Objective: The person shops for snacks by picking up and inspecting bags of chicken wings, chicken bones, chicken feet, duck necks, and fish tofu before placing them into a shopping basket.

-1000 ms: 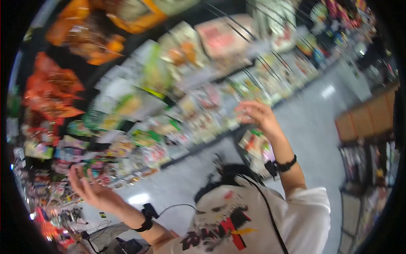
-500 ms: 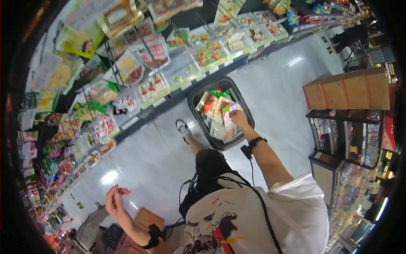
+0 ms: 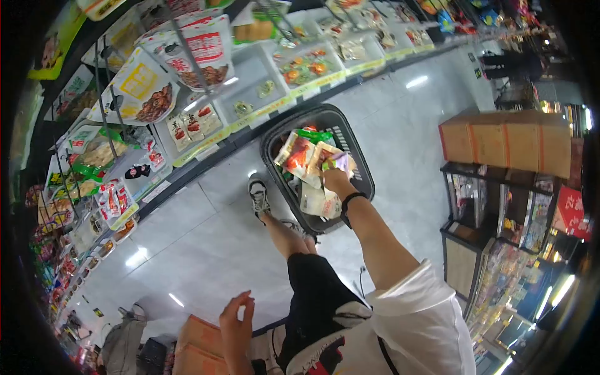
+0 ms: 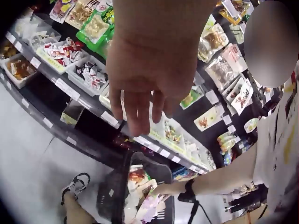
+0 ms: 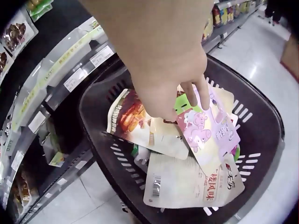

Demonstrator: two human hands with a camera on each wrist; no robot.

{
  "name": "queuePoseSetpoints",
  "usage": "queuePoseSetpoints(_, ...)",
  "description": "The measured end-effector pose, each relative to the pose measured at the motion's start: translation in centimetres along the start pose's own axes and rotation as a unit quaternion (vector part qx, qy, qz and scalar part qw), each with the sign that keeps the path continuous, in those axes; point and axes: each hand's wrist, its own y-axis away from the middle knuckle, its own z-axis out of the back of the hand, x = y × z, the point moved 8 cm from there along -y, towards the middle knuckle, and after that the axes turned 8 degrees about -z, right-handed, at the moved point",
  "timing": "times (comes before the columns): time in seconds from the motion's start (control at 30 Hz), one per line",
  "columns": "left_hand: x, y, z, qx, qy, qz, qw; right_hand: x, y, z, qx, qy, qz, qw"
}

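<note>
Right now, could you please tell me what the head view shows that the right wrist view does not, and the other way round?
Only the head view shows the left hand, the white shirt and the black shorts.

Only the right wrist view clearly shows the cartoon pig on the purple packet and the barcode on the pale packet.

Both show the right hand at the purple packet, the dark basket and the shelf beside it.

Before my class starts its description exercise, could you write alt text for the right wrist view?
A right hand in a dark basket holds a purple packet printed with a cartoon pig. Other packets lie around it, and a shelf with price labels runs along the left.
</note>
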Motion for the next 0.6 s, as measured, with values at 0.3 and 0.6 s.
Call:
queuePoseSetpoints(0.3, 6.4, 1.9, 2.2, 0.024, -0.052, 0.088, 0.994, -5.7, 4.2, -3.8, -0.031, -0.024, 0.008, 0.999)
queuePoseSetpoints(0.6, -2.2, 1.6, 10.1, -0.016, -0.076, -0.080, 0.994, -1.1, 13.5, 11.3, 0.057, -0.042, 0.044, 0.997)
